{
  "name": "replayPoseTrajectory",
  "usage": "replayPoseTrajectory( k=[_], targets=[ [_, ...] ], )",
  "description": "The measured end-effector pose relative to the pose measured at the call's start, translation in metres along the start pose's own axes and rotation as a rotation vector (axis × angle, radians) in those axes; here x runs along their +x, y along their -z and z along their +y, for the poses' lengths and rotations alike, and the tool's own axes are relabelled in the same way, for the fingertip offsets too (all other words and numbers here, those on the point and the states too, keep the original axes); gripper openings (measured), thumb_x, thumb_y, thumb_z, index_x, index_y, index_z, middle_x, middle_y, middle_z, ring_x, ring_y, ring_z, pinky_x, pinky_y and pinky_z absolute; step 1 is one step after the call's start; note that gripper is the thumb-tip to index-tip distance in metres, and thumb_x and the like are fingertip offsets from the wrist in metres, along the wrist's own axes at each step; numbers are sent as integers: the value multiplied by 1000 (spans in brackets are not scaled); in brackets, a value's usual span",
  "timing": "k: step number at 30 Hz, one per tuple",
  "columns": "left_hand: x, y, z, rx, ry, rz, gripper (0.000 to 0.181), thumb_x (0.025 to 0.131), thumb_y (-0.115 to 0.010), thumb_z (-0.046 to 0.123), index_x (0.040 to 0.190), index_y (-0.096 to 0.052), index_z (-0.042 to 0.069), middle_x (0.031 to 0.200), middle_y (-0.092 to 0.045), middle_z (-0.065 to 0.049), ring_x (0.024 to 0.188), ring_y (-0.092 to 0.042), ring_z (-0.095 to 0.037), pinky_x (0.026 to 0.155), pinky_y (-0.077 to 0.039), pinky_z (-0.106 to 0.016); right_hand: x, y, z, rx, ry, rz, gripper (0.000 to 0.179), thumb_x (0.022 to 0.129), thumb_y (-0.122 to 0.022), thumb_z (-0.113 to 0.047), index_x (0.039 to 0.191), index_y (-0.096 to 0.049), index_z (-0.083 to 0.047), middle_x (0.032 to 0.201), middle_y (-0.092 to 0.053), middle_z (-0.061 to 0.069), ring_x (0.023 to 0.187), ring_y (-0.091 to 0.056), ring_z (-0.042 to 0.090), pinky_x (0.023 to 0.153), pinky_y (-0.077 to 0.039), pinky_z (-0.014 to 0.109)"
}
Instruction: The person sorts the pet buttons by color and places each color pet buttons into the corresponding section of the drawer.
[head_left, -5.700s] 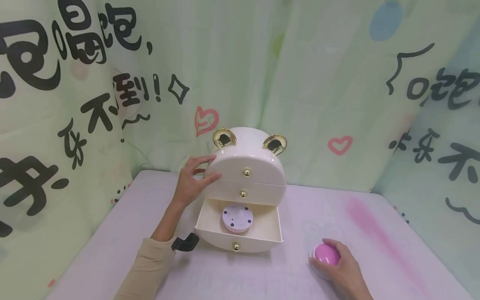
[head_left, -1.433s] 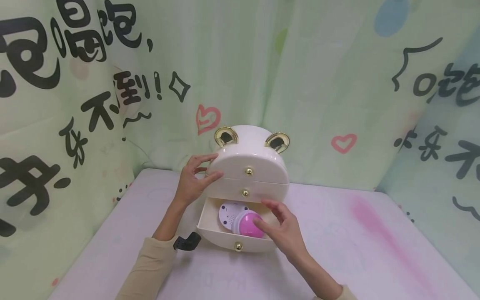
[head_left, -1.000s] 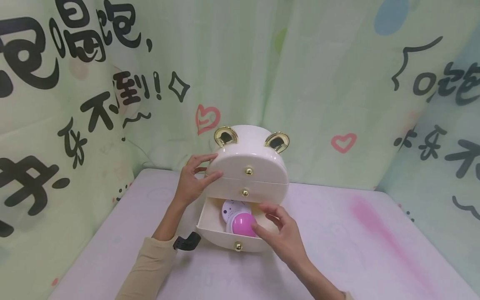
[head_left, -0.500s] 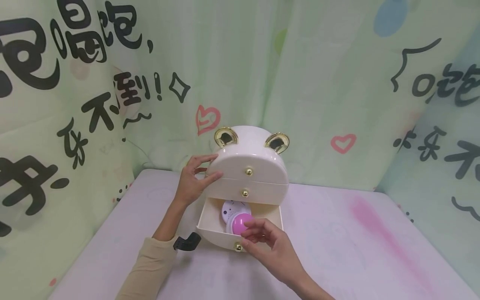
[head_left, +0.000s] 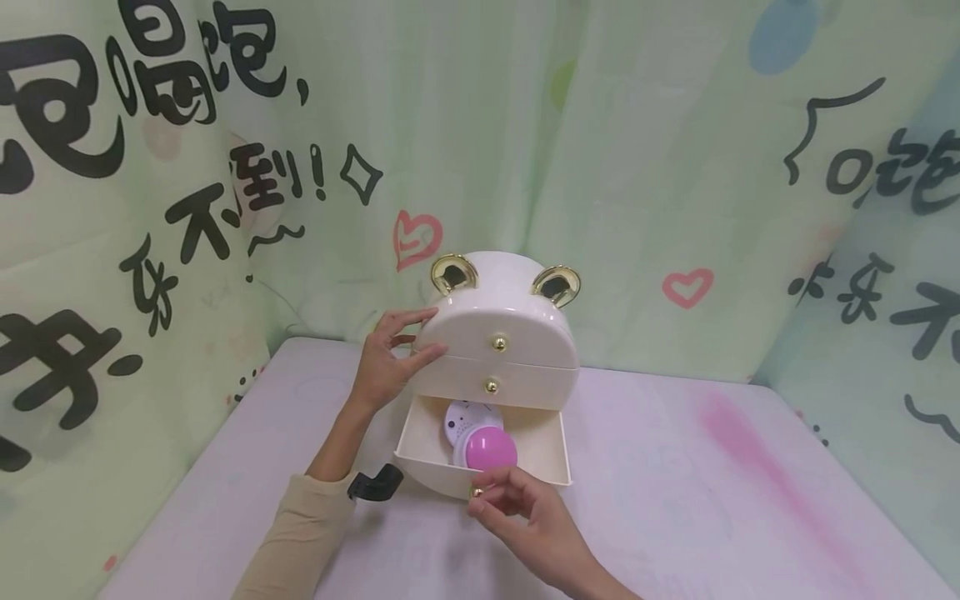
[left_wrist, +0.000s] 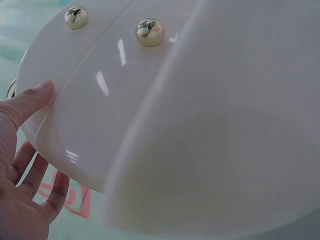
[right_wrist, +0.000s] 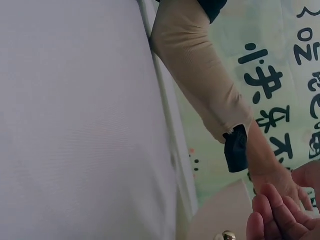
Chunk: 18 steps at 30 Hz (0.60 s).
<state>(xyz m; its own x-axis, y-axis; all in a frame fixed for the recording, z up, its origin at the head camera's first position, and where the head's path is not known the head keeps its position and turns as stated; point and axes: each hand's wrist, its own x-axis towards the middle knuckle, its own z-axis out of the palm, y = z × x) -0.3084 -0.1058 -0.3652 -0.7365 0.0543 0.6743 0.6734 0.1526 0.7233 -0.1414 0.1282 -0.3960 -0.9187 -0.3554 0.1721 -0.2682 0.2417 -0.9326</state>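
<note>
A white drawer box (head_left: 502,333) with gold-rimmed ears and gold knobs stands on the table, its bottom drawer (head_left: 542,450) pulled out. My left hand (head_left: 381,367) grips the box's left side, thumb on the front face, as the left wrist view also shows. Inside the drawer, a round piece with a glossy pink dome (head_left: 491,448) and pale rim leans against a flat lilac disc (head_left: 467,417) with dark feet and small holes. My right hand (head_left: 536,529) is at the drawer front, thumb and forefinger pinching the small gold drawer knob (head_left: 476,492).
The pale table (head_left: 675,500) has a pink smear on its right side. Green curtains (head_left: 637,167) with black lettering and hearts enclose the back and both sides. A black strap piece (head_left: 377,483) sits at my left wrist, close by the drawer's left corner.
My right hand brought the pink-domed piece from the table into the drawer, let it go, then moved down and left to the knob. My left hand has kept its grip on the box.
</note>
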Motion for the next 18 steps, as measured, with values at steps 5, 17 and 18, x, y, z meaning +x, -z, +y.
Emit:
replayPoseTrajectory(
  k=[5,17,18],
  targets=[
    [1,0,2,1,5,-4,53,81,-87,6,131,-69,9,127,-62,-12,119,-54,-34,92,-53,-46,0,-3,6,106,-86,-56,31,101,-64,-14,119,-61,10,96,-75,20,87,-70,14,79,-57,26],
    [0,-1,3,-16,26,-4,52,81,-87,6,130,-70,8,128,-62,-12,121,-53,-39,93,-52,-47,2,-2,24,218,-228,-166,37,107,-54,-18,118,-60,16,95,-75,21,81,-70,15,76,-59,26],
    [0,-1,3,-18,25,-3,52,81,-87,6,130,-70,8,128,-62,-13,121,-53,-39,94,-52,-48,2,-2,26,218,-229,-172,37,107,-53,-17,119,-60,17,95,-74,22,81,-69,14,75,-59,25]
  ],
)
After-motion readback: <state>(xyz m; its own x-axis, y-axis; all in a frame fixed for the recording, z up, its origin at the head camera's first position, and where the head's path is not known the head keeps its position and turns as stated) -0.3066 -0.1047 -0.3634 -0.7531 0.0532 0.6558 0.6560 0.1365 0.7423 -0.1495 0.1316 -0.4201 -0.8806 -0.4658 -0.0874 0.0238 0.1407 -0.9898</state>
